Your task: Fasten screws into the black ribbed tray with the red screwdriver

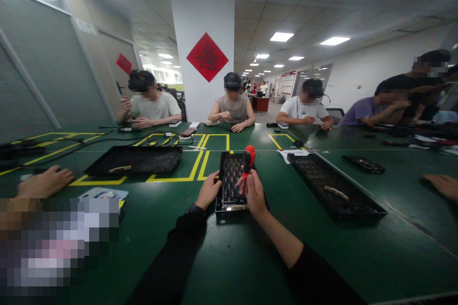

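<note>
In front of me on the green table lies a narrow black tray (232,176) whose inside shows rows of small slots or parts, too small to make out. My left hand (208,191) grips its left edge, the thumb at the rim. Above the tray's right side, my right hand (255,194) is closed around a red and black screwdriver (248,159), which stands roughly upright with its handle up. The screwdriver's tip is hidden behind my fingers. A pale strip (234,208) lies in the tray's near end.
Larger black trays lie to the left (143,159) and right (334,195), each with a pale object inside. A small dark plate (363,164) sits farther right. Cables (89,140) run across the left. Other people's hands rest at both sides; several people sit opposite.
</note>
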Motion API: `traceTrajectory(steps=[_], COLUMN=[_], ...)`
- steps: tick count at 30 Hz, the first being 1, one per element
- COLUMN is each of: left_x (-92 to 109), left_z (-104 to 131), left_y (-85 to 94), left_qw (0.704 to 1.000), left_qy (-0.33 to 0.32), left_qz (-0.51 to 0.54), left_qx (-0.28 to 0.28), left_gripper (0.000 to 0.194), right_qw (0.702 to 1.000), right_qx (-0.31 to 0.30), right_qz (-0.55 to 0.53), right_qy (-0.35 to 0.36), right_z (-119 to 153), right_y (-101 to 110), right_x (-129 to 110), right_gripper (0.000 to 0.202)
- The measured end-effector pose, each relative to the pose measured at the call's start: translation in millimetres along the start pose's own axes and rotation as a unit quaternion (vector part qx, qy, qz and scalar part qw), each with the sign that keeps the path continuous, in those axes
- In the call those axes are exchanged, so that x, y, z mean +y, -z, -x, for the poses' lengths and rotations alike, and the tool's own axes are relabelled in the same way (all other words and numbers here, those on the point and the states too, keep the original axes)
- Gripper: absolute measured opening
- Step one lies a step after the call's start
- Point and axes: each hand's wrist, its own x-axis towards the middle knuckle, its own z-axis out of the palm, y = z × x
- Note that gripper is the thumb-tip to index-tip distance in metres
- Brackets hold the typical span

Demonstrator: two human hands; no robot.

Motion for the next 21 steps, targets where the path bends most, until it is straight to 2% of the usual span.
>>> traceTrajectory(steps=[8, 14, 21], left_x=[1.2, 0.8, 4.9], left_z=[0.6, 0.7, 0.8], left_y=[0.6, 0.6, 2.1], left_qw=[1.0, 1.0, 1.0], left_qy=[0.006, 0.004, 0.015], left_qz=[-0.003, -0.004, 0.001], left_qx=[0.004, 0.001, -0.007], left_gripper=[0.049, 0.049, 0.05], right_qw=[1.0, 0.999, 0.999], right_qx=[0.006, 0.032, 0.027], right_qz=[-0.01, 0.007, 0.036], right_qy=[0.003, 0.009, 0.027], right_z=[-0.2, -0.3, -0.2], right_y=[-0.3, 0.6, 0.0], right_x=[-0.2, -2.2, -6.3], right_gripper=[0.035, 0.019, 0.022])
